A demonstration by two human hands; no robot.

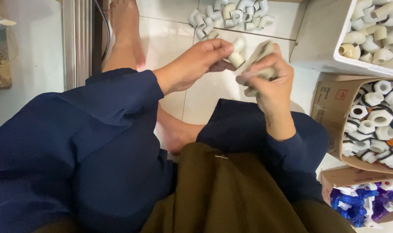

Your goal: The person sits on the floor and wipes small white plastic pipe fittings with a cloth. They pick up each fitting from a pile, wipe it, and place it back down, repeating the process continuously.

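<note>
Boxes (pixel 334 108) of fittings flank hands holding elbow (pixel 237 54).

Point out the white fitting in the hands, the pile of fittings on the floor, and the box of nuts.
white fitting (pixel 237 55), head view, on its body between the fingertips.
pile of fittings (pixel 231 15), head view, on a middle piece.
box of nuts (pixel 330 97), head view, on its cardboard flap.

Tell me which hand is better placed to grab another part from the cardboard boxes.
Probably the right hand: the box of white nuts sits on its side. The left hand pinches a white fitting and would have to cross over.
</note>
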